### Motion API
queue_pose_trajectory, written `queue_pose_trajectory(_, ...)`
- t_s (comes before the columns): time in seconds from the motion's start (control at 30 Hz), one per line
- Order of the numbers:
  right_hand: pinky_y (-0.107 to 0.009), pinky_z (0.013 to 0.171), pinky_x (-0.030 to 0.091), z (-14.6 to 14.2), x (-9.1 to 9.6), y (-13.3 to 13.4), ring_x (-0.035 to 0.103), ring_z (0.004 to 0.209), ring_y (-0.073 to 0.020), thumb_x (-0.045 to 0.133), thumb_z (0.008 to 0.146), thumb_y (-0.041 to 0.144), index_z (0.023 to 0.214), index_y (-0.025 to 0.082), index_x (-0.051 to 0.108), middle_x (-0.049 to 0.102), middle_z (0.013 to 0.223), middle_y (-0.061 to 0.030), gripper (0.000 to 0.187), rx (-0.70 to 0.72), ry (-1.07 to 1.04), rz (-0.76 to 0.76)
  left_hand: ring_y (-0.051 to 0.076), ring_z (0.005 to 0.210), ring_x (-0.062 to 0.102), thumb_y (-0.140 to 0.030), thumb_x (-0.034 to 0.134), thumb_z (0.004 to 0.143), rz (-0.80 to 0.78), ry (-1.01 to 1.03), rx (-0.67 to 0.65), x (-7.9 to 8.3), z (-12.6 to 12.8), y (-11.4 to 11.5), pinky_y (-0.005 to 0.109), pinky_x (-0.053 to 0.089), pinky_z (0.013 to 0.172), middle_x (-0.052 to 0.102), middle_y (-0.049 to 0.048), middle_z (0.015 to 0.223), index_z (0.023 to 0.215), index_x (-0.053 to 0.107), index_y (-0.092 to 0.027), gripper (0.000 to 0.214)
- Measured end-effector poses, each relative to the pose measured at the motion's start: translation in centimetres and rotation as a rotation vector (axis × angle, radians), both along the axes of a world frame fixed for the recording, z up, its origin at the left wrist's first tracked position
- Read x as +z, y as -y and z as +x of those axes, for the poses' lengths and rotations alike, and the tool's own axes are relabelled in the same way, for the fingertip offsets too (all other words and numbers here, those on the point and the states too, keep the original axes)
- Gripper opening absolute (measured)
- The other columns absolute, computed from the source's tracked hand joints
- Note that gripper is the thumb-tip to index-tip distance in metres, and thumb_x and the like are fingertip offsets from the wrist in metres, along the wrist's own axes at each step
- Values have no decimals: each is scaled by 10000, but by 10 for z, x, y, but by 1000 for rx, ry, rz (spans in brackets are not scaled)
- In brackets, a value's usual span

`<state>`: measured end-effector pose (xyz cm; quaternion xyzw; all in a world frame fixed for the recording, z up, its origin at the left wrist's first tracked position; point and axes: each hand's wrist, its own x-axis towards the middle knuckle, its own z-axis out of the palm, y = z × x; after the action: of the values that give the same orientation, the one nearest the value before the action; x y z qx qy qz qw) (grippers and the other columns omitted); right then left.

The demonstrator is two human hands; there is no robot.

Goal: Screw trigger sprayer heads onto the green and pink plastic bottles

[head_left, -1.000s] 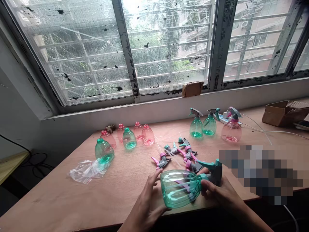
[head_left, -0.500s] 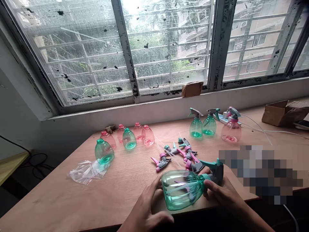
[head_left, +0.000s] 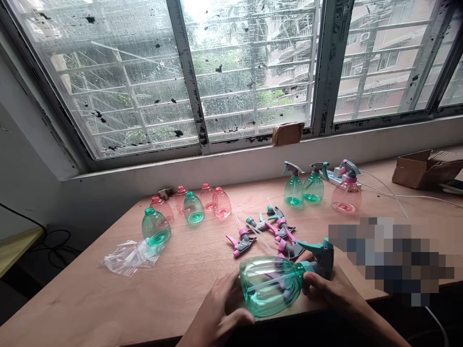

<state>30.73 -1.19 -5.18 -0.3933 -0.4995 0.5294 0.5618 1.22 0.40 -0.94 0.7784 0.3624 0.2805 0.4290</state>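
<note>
I hold a clear green spray bottle (head_left: 269, 285) on its side just above the near edge of the wooden table (head_left: 108, 294). My left hand (head_left: 220, 308) cups the bottle's base, fingers wrapped around it. My right hand (head_left: 331, 289) grips the neck under the teal and grey trigger head (head_left: 320, 255), which is on the bottle's mouth. Just beyond the bottle lie several loose pink and teal trigger heads (head_left: 264, 231) with thin dip tubes.
Several headless pink and green bottles (head_left: 188, 207) stand at the back left. Three bottles with heads fitted (head_left: 316, 185) stand at the back right. A crumpled clear plastic bag (head_left: 126, 255) lies left. A cardboard box (head_left: 423, 168) and white cables sit far right.
The bottle has turned slightly in my hands and my left hand has shifted lower under its base. Everything on the table stays put.
</note>
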Motion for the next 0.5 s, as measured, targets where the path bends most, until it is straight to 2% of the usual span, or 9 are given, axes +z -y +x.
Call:
queue_pose_trajectory(0.07,-262,514,405,-1,1,0,562,521,-154,832,761,588,931,178,633,667,601,0,486,4,-12,-18,370,1315,557,-609,630,926,84,-49,-12,1,-1,-2,470,437,1139,623,98,1446,1511,501,-308,670)
queue_pose_trajectory(0.13,-258,514,414,-2,2,1,558,523,-149,840,750,593,936,181,636,665,605,4,496,0,-22,-25,371,1356,521,-672,544,940,120,-73,-13,-2,-2,-2,476,406,1162,574,103,1503,1530,472,-307,697)
queue_pose_trajectory(0.23,-261,518,435,-3,4,0,569,542,-156,832,758,597,931,184,644,652,612,8,487,-26,-35,7,361,1480,388,-671,623,894,100,-47,12,-10,-5,-3,474,326,1229,422,97,1626,1602,311,-315,851)
queue_pose_trajectory(0.33,-261,518,446,-4,6,0,566,546,-157,804,783,613,938,191,638,628,604,20,479,-39,-62,28,337,1514,343,-503,843,792,79,-10,43,-18,-6,-2,465,306,1250,343,73,1666,1616,184,-380,1062)
queue_pose_trajectory(0.4,-260,515,448,-5,7,0,563,541,-156,803,782,615,945,196,629,624,594,25,482,-34,-70,19,324,1506,363,-315,900,770,73,-9,38,-18,-5,-1,460,320,1248,359,49,1653,1586,227,-426,1063)
queue_pose_trajectory(0.5,-271,517,448,-6,9,1,568,538,-163,817,760,618,934,198,622,628,595,23,494,-35,-55,1,319,1479,412,-104,851,785,53,-7,12,-12,-3,1,444,376,1221,364,33,1641,1533,344,-432,961)
